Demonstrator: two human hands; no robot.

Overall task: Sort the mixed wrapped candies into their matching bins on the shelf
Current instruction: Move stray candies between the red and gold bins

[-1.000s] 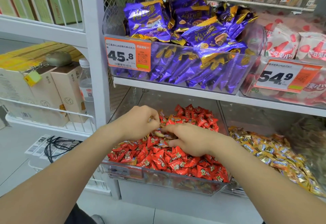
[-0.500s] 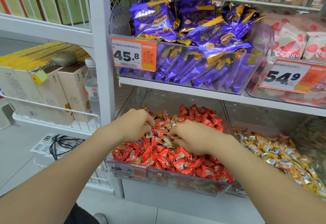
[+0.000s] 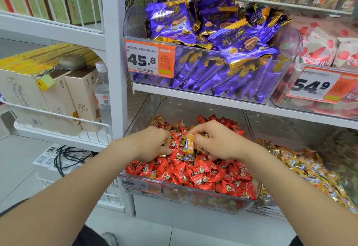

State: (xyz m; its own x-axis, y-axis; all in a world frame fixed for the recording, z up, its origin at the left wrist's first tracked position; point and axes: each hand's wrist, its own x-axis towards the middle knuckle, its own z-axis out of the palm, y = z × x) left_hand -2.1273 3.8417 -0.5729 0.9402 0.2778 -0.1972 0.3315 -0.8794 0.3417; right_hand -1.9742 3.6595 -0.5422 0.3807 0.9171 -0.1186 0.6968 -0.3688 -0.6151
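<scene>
A: Logging the hands. What is the right hand (image 3: 219, 143) doing?
B: It is hovering over the red candies (image 3: 203, 172) in the clear bin (image 3: 193, 199). Thumb and fingers are pinching an orange-yellow candy (image 3: 188, 145) and holding it just above the heap.
A: And the left hand (image 3: 153, 145)?
B: It is resting on the same heap, just left of the right one, with fingers curling down into the wrappers. A gold scrap is showing at its fingertips. Whether it is gripping anything, I cannot tell.
A: Neighbouring bins?
B: Gold candies (image 3: 302, 168) are lying in the bin directly to the right. A few gold wrappers are also sitting among the red ones at the back left. On the shelf (image 3: 193, 94) above, purple packs (image 3: 222, 38) are filling a bin bearing a 45.8 price tag (image 3: 150, 58). A 54.9 tag (image 3: 317, 85) is hanging on the bin beside it.
</scene>
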